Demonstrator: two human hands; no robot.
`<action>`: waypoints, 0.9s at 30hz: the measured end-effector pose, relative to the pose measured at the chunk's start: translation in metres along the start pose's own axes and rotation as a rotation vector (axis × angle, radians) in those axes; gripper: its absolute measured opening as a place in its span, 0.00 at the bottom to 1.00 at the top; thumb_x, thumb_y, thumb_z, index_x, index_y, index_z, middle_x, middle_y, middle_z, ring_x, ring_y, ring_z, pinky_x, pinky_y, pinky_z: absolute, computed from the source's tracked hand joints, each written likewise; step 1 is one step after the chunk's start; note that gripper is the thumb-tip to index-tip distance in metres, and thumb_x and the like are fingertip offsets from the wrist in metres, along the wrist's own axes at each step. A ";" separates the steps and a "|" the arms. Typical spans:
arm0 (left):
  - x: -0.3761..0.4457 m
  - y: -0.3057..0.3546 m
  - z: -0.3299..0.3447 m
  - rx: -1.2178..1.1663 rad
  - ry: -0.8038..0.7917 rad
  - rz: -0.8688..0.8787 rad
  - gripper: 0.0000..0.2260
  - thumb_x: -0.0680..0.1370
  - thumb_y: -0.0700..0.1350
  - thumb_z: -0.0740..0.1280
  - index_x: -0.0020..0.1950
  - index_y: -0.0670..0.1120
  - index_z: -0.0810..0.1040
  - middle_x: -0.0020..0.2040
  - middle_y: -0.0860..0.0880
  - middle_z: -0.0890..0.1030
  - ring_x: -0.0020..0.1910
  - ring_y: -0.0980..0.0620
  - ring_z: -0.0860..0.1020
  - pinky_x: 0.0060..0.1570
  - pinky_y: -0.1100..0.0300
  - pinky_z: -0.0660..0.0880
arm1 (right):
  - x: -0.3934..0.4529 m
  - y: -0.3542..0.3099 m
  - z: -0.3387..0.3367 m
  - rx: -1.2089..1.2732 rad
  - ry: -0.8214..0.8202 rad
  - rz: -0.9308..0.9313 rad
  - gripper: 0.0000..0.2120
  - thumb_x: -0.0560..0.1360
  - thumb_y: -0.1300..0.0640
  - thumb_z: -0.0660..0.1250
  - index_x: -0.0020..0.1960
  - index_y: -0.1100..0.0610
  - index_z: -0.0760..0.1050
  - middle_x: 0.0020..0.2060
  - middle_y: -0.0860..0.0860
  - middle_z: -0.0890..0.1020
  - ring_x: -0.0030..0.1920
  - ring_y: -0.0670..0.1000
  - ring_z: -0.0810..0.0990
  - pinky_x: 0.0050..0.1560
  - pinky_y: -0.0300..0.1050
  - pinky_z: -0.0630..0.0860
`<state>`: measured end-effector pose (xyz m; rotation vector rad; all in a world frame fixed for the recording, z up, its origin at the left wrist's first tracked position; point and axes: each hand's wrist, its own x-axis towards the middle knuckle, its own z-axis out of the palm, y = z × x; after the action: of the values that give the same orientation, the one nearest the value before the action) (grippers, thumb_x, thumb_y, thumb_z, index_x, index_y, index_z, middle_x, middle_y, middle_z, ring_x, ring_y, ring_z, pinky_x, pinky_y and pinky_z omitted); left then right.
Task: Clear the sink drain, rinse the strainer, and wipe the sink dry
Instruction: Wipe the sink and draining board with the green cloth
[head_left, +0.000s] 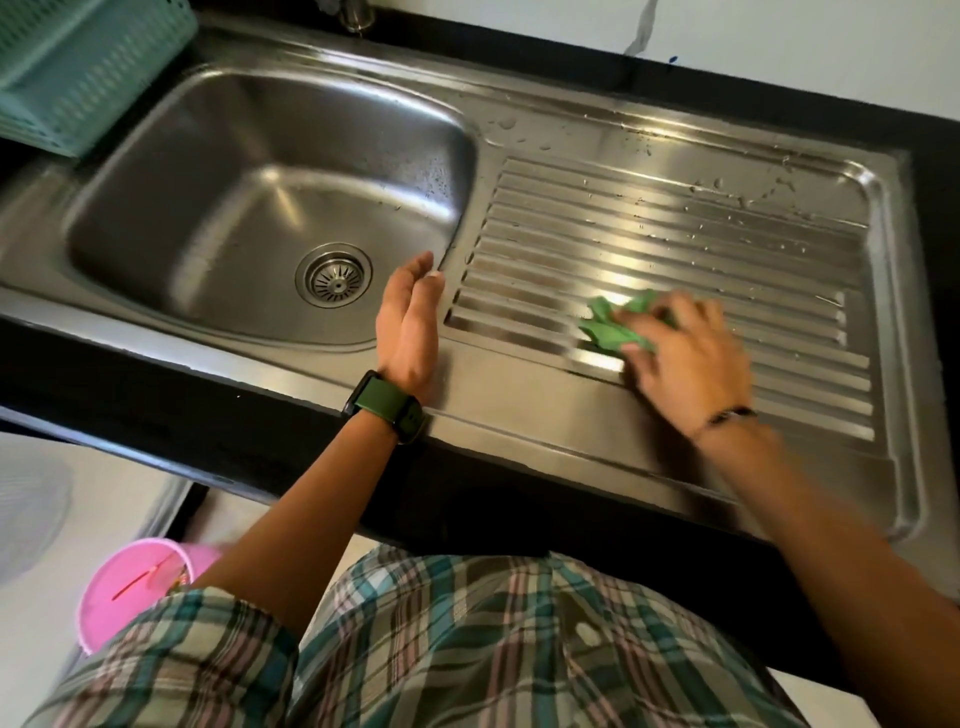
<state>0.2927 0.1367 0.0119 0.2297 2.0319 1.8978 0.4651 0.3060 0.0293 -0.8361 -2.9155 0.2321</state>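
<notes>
Green cloth (618, 325) sits bunched under the right hand (685, 358), whose fingers press it onto the ribbed draining board (675, 244) near the front edge; the hand is blurred, so whether the fingers curl round the cloth or lie flat on it is hard to say. The left hand (410, 322) hangs edge-on with fingers straight and together, holding nothing, over the ridge between board and basin (260, 208). In the basin the strainer (334, 275) is seated in the drain and looks free of debris, so clearing and rinsing appear done. Wiping is the step in hand: droplets (748, 195) remain along the board's far side and on the basin's right wall, so drying seems well short of finished.
</notes>
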 end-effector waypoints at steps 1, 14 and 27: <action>0.000 0.000 0.000 0.004 -0.005 -0.001 0.24 0.70 0.50 0.59 0.64 0.42 0.73 0.60 0.48 0.76 0.58 0.54 0.73 0.57 0.67 0.68 | -0.013 0.020 -0.005 -0.011 0.019 0.043 0.15 0.73 0.57 0.65 0.60 0.50 0.77 0.57 0.56 0.76 0.55 0.63 0.70 0.49 0.57 0.75; 0.005 0.001 -0.001 -0.105 -0.032 -0.075 0.15 0.69 0.56 0.58 0.51 0.54 0.76 0.50 0.55 0.78 0.50 0.60 0.76 0.52 0.68 0.70 | 0.025 -0.069 0.024 0.049 0.049 -0.039 0.16 0.73 0.60 0.62 0.60 0.54 0.76 0.57 0.56 0.75 0.57 0.62 0.69 0.52 0.52 0.68; 0.002 -0.003 0.006 -0.014 -0.048 0.006 0.25 0.74 0.50 0.58 0.70 0.44 0.64 0.59 0.51 0.73 0.53 0.61 0.75 0.47 0.75 0.71 | 0.072 -0.127 0.041 -0.004 0.014 -0.277 0.13 0.76 0.54 0.59 0.59 0.50 0.74 0.59 0.53 0.73 0.61 0.59 0.67 0.54 0.52 0.69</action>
<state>0.2930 0.1424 0.0081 0.2760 1.9882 1.8915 0.3327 0.2336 0.0148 -0.4240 -2.9730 0.1958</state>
